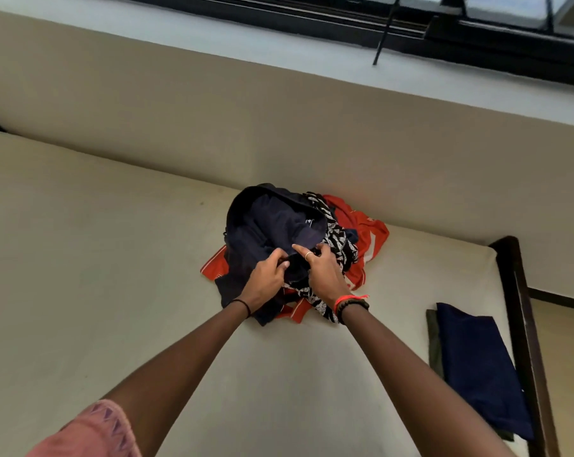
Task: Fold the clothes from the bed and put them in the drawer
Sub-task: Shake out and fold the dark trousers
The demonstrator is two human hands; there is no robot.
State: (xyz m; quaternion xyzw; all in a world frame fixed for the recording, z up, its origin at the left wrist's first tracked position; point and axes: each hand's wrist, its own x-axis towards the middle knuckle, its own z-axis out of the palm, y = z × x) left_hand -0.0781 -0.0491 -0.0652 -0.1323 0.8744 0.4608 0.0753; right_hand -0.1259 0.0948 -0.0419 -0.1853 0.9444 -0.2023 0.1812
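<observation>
Gripping dark navy garment point(272, 225) atop pile: left hand point(268, 281) curled, right hand point(322, 270) pinching, forefinger extended.

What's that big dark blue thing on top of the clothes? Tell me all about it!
The dark blue garment is soft, crumpled cloth, unfolded and bunched in a mound on the bed. It lies on top of a red garment and a black-and-white patterned cloth. The left hand and right hand both grip its near edge.

1. A dark-framed window point(477, 31) runs along the top.
2. A thin black rod point(385, 31) slants down across the window's frame.
3. A white ledge point(213, 44) lies just below the window.
4. A beige wall point(213, 127) lies farther below the window.
</observation>
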